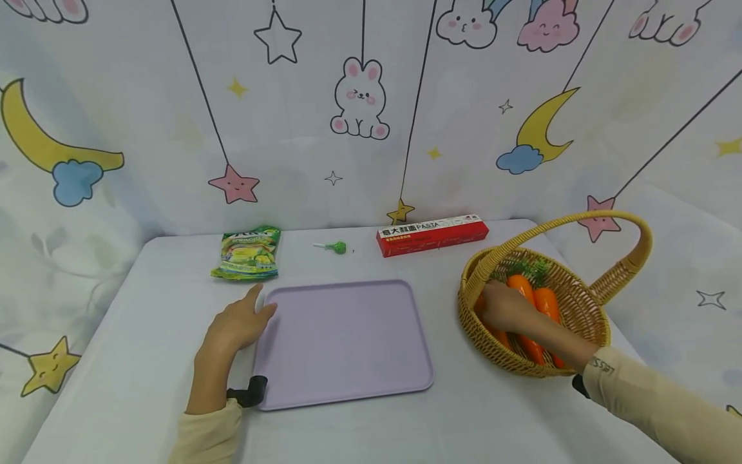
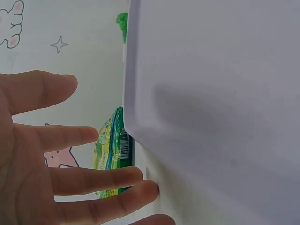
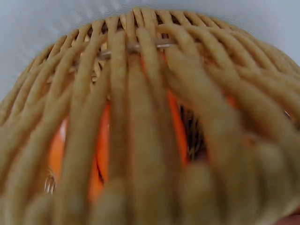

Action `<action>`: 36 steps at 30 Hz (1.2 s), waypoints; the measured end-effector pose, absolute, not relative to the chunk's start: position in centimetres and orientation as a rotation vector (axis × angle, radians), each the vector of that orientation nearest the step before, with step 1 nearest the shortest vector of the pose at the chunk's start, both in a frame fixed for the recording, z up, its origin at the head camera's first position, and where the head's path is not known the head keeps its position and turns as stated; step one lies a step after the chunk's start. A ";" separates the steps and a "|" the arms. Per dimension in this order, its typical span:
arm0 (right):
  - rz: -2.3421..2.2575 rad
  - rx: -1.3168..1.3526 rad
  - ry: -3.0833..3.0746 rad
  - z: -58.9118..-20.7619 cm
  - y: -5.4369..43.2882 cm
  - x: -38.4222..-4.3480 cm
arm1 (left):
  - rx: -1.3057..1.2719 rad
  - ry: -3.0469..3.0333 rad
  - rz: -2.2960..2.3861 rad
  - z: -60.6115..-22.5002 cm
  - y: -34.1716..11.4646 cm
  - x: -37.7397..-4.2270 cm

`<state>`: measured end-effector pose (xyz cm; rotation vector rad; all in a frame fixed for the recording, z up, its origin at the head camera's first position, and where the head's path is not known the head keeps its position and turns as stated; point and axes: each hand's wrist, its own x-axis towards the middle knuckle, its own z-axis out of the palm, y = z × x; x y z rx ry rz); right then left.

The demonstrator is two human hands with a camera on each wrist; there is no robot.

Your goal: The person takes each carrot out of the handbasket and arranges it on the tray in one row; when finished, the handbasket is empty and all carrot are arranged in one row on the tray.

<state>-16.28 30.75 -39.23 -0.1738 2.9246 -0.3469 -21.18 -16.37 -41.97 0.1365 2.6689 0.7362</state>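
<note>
My left hand (image 1: 236,325) hovers at the left edge of a pale purple tray (image 1: 348,348), fingers spread and holding nothing. Just beyond its fingertips lies a green and yellow snack packet (image 1: 248,254). Inside a wicker basket (image 1: 580,316) on the right, my right hand (image 1: 507,308) reaches down over the leftmost of several orange carrots (image 1: 546,303). Its fingers are hidden, so their hold on that carrot does not show. In the right wrist view the basket's woven wall (image 3: 140,108) fills the picture, with orange carrots (image 3: 102,140) showing through the gaps.
A red and white pasta box (image 1: 433,236) lies at the back of the white table, and a green lollipop (image 1: 338,247) sits left of it. The basket's tall handle (image 1: 628,258) arches above its rim. Behind the table hangs a cartoon-printed cloth (image 1: 313,116).
</note>
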 end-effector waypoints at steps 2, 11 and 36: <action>-0.349 -0.183 2.926 -39.4 30.8 -16.2 | 0.137 2.669 0.737 -42.0 -16.4 -21.1; -0.412 -0.104 2.892 -39.3 31.0 -15.6 | 0.152 2.663 0.741 -42.5 -16.2 -20.9; -0.384 0.036 2.862 -30.0 31.1 -11.5 | 0.158 2.676 0.704 -42.0 -16.4 -21.1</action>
